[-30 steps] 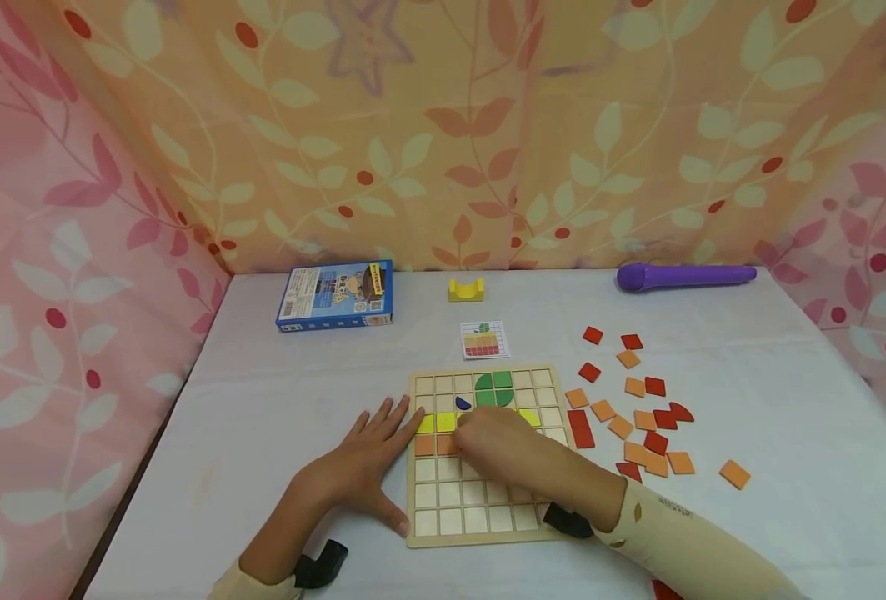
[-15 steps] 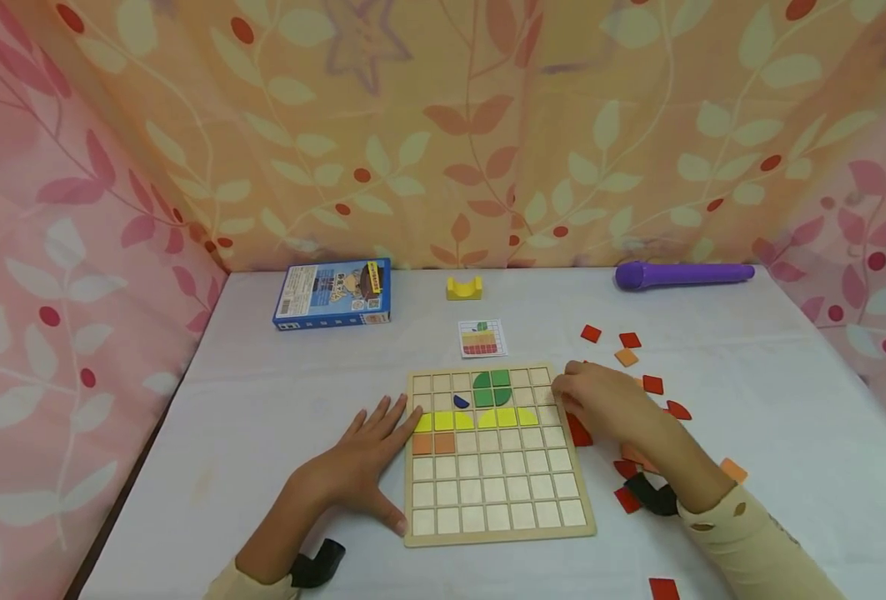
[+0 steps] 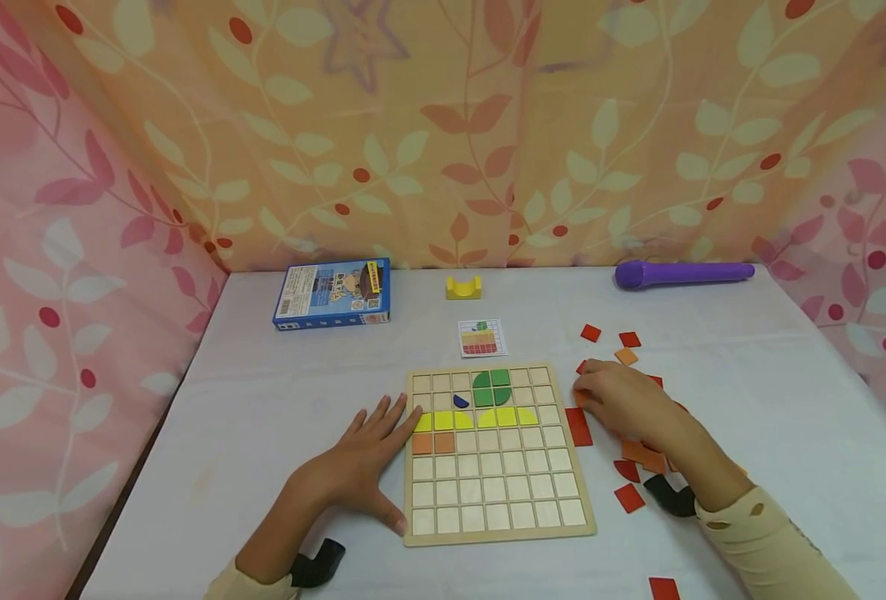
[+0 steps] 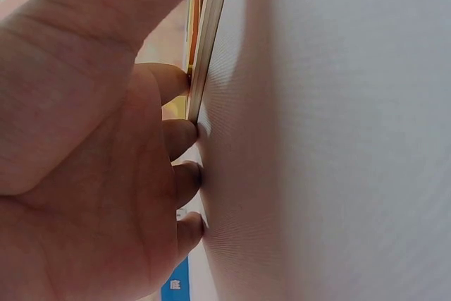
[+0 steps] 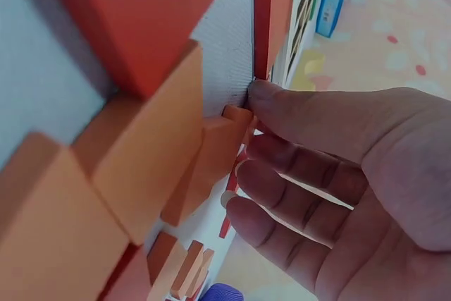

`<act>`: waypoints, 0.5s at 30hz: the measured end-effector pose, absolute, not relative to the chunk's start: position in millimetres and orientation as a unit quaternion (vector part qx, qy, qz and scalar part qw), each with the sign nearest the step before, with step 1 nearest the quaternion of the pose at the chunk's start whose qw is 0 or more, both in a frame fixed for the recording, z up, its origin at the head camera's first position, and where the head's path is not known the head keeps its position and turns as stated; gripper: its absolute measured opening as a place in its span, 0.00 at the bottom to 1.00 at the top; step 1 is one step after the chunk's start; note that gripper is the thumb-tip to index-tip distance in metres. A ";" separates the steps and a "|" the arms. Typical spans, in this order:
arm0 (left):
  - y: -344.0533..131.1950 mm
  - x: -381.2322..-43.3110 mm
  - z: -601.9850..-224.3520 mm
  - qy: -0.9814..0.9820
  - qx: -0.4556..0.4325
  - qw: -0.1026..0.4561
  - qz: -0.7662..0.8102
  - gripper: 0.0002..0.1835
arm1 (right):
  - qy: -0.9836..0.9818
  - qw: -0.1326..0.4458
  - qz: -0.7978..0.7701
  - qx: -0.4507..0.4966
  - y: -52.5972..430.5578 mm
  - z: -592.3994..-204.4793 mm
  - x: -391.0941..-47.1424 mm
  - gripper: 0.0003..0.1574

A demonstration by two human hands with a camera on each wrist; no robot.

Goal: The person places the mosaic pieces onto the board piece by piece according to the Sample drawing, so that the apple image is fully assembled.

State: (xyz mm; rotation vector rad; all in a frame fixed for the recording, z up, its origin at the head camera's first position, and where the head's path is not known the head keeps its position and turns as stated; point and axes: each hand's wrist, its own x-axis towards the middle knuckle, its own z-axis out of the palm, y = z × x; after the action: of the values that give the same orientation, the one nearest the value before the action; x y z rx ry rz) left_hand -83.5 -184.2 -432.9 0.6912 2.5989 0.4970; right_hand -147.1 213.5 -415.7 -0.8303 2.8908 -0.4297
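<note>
A wooden grid board [image 3: 501, 537] lies flat on the table. Green tiles [image 3: 492, 389], a small blue tile [image 3: 461, 402], a row of yellow tiles [image 3: 508, 417] and two orange tiles [image 3: 433, 444] sit in its cells. My left hand [image 3: 356, 467] is spread beside the board, its thumb and index finger touching the left edge; the left wrist view shows the palm [image 4: 84, 195]. My right hand [image 3: 630, 402] is right of the board, fingertips pinching an orange square tile [image 3: 579, 398] on the table. In the right wrist view the fingers [image 5: 278, 188] partly hide the contact.
Loose red tiles [image 3: 629, 498] and orange tiles [image 3: 643, 455] lie scattered right of the board. A red rectangular tile [image 3: 579, 427] lies by its right edge. Behind stand a pattern card [image 3: 482, 338], a yellow holder [image 3: 463, 288], a blue box [image 3: 332, 294] and a purple microphone [image 3: 684, 275].
My right hand has left the board's middle, uncovering the yellow row, and moved right to the loose tiles. My left hand stays at the board's edge.
</note>
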 end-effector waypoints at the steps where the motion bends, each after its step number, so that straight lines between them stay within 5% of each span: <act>1: -184.2 -83.4 -432.7 0.931 0.248 0.202 0.178 0.78 | 0.952 0.050 -0.139 -0.270 213.2 -416.0 -146.6 0.07; 15: -184.7 -83.1 -434.5 0.933 0.244 0.201 0.173 0.79 | 0.953 0.052 -0.130 -0.269 193.2 -407.7 -138.0 0.08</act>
State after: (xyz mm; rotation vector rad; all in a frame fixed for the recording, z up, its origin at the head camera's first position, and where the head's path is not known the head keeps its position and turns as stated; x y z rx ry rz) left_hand -83.1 -184.7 -434.5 0.6804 2.6063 0.4833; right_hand -138.0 193.2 -407.7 -0.8174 2.8998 -0.3948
